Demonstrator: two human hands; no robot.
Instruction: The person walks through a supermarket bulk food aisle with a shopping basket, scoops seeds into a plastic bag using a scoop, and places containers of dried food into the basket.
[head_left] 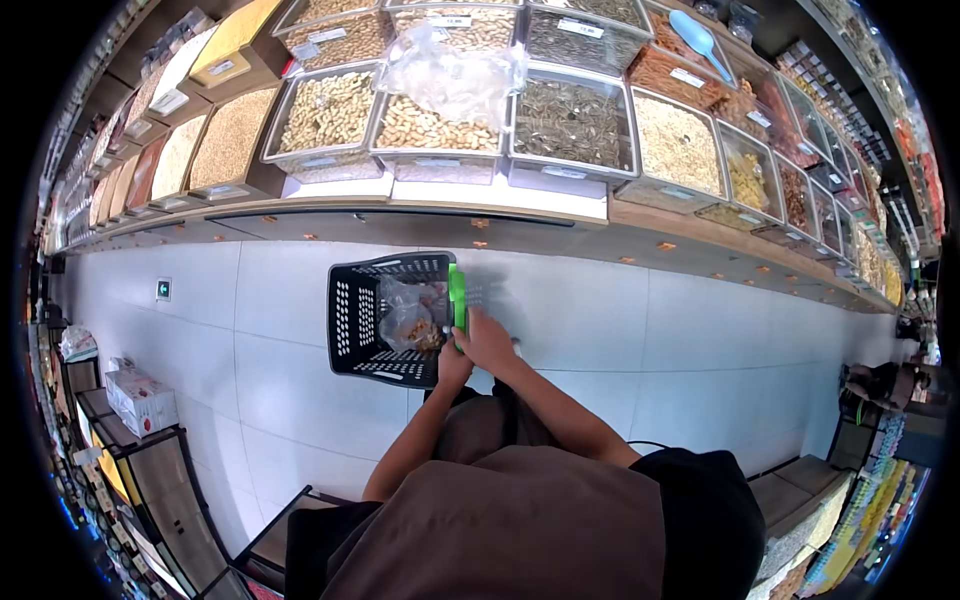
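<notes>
While the basket [338, 345] sits before us at eleven o'clock with a clear bag [405, 312] inside, our left hand [456, 366] and right hand [488, 342] are wrapped around its green handle [457, 288]. At twelve, bins [436, 171] carry price cards [581, 28] too small to read; at ten, a green floor sign [163, 290] shows a white arrow. Pale floor [590, 320] stretches from one to two, up to the counter's edge [540, 215].

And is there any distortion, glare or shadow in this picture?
Head view: strong fisheye bends the counter, corners black; head view: bright highlights on the plastic bag over the peanuts; head view: soft shadow on the floor beside the basket.
</notes>
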